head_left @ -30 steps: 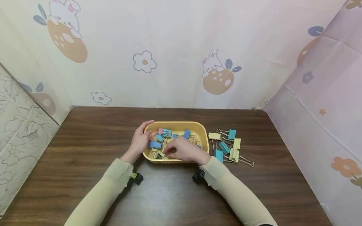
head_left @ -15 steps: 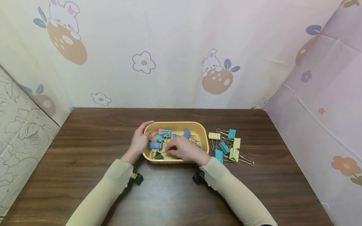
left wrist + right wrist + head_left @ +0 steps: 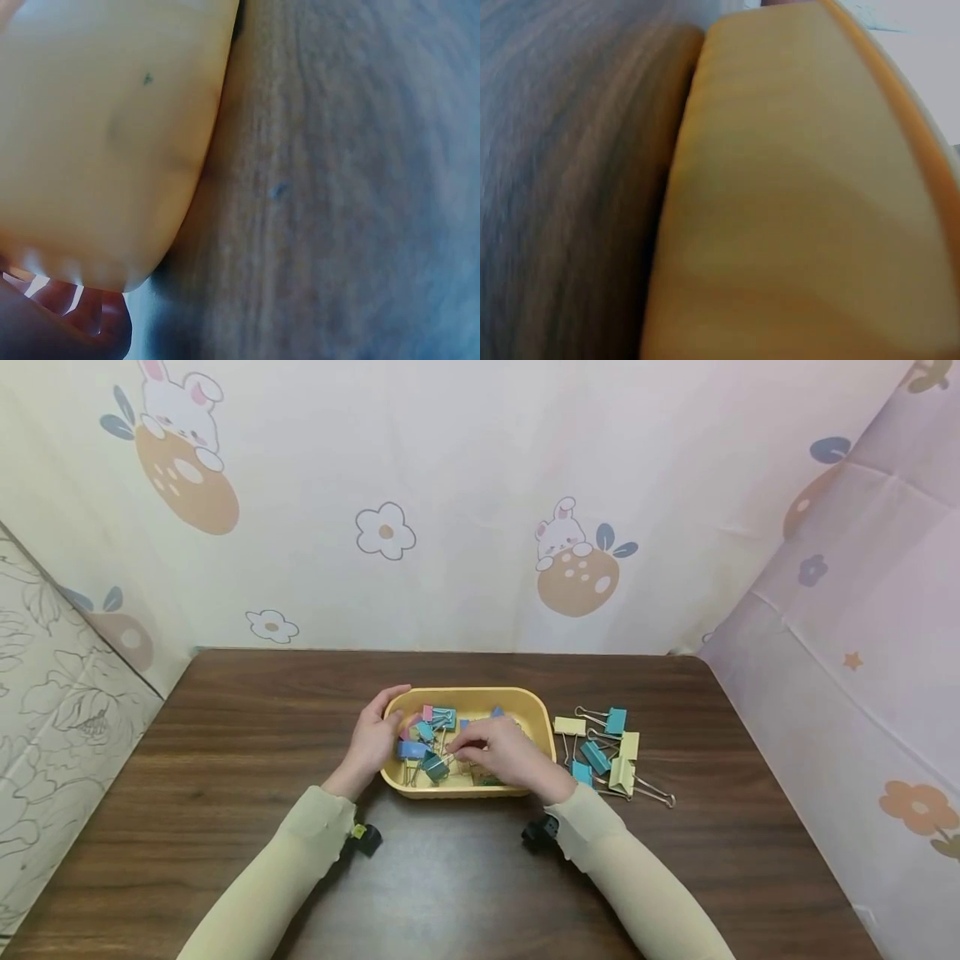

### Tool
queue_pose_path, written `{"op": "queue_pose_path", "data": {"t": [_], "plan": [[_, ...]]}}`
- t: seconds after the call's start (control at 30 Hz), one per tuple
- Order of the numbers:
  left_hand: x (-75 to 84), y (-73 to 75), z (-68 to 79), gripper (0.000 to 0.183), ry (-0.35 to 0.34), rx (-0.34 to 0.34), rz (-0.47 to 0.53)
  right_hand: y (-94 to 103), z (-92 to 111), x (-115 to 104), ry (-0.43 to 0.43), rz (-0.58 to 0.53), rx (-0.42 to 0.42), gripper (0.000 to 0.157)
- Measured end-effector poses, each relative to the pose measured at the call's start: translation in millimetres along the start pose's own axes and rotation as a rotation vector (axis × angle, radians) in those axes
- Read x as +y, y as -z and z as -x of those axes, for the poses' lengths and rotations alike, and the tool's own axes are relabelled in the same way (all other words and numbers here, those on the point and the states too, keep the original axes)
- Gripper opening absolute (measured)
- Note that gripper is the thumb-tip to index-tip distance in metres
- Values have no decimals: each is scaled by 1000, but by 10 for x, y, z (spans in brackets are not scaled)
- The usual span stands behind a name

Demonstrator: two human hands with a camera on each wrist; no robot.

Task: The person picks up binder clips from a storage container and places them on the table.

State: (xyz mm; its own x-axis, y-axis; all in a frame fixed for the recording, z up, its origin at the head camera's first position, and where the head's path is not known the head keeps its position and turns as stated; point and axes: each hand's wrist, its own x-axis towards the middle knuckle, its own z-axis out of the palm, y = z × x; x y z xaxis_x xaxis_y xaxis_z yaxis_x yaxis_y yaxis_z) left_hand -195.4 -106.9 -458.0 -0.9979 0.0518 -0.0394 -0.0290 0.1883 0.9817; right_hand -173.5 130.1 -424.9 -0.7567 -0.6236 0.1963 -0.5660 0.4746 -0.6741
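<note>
the left hand (image 3: pixel 371 742) grasps one end of a yellow, rounded-rectangular, plastic-looking tray (image 3: pixel 480 697), its thumb over the rim and its fingers around the outer wall. the right hand (image 3: pixel 512 752) reaches down into the tray, thumb and forefinger together, pinching a thin metal wire handle of a dark teal metal binder clip (image 3: pixel 435 767). that clip is within the tray, between the two hands, its body angled toward the left hand; whether it touches the tray floor is hard to tell.

just beside the left thumb, inside the tray, lies a blue binder clip (image 3: pixel 413 750); a little beyond that thumb are a small pink clip (image 3: pixel 427 712) and a bright teal clip with silvery handles (image 3: pixel 444 719), close together. other clips sit partly hidden behind the right hand.

outside the tray, on the right hand's outer side, a loose cluster of pale yellow clips (image 3: pixel 621 774) and turquoise clips (image 3: pixel 616 720) lies on the dark brown wood-grain table (image 3: pixel 442 885), some touching or overlapping, their wire handles pointing various ways. pale green sleeves (image 3: pixel 273 868) cover both forearms behind the hands.
</note>
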Motion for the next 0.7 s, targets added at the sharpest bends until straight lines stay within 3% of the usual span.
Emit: {"op": "queue_pose_path", "data": {"t": [0.17,0.37,0.7], "plan": [[7,-6,12,42,8,5,-11,172,138,19,2,-25,68,6],[14,6,9,42,21,-6,-3,461,337,50,-54,-34,163,6],[15,-1,14,43,24,-12,13,948,752,192,-150,87,290,8]]}}
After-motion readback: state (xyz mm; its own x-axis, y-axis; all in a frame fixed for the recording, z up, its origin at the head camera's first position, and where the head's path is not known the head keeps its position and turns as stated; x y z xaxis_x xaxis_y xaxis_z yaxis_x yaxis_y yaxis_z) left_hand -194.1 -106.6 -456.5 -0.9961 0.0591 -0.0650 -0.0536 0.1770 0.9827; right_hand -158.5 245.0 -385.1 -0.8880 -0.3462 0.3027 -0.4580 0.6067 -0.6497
